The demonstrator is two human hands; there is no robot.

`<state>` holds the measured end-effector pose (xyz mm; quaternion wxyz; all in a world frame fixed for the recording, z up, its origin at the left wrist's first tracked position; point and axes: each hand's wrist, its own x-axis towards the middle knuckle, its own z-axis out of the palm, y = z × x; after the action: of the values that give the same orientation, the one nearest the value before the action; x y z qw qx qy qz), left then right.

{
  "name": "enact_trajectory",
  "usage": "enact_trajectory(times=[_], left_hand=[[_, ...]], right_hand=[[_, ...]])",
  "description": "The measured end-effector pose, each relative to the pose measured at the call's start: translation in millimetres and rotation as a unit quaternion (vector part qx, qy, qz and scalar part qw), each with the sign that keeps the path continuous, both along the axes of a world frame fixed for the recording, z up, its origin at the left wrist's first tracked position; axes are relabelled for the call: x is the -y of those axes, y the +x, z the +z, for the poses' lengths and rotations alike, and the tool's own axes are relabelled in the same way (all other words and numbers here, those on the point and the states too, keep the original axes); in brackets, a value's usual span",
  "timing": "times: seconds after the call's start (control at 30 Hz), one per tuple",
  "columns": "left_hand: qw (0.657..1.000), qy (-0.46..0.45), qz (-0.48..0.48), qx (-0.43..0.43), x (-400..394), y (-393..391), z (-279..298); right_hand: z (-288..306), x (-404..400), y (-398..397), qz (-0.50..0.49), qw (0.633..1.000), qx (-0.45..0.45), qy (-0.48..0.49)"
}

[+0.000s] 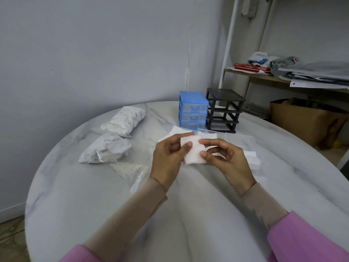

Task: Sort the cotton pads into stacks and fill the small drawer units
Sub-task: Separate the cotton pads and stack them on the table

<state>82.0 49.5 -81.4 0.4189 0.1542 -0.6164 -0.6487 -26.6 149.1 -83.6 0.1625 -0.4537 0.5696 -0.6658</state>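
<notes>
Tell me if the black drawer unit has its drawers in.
Out: the black drawer unit is a bare frame, with open slots you can see through.

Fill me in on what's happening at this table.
A person holds a small stack of pads in both hands, left hand and right hand, above the table. Bags of pads lie to the left. The blue unit has its drawers shut; the black frame beside it has none in.

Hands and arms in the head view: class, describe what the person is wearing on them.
Both the left hand and right hand are bare, with no gloves. Snug beige sleeves reach the wrists, and looser pink sleeves cover the upper forearms.
</notes>
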Motion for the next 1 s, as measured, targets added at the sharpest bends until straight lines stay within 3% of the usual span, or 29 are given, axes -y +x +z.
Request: enact_trajectory(times=[0.13,0.47,0.67,1.0], left_hand=[[1.0,-0.01,-0.015,-0.012,-3,2,2],[0.999,-0.013,0.032,0.0,-2,0,-2],[0.988,-0.133,0.065,0.043,-3,0,-8],[0.977,-0.184,0.092,0.06,-3,-4,-11]], right_hand=[[2,1,1,-0.015,1.0,-0.007,-0.009],[-5,3,-1,0.063,0.998,0.022,0.02],[-10,6,-5,0.02,0.999,-0.011,0.023],[-7,5,-11,0.022,0.999,-0.027,0.029]])
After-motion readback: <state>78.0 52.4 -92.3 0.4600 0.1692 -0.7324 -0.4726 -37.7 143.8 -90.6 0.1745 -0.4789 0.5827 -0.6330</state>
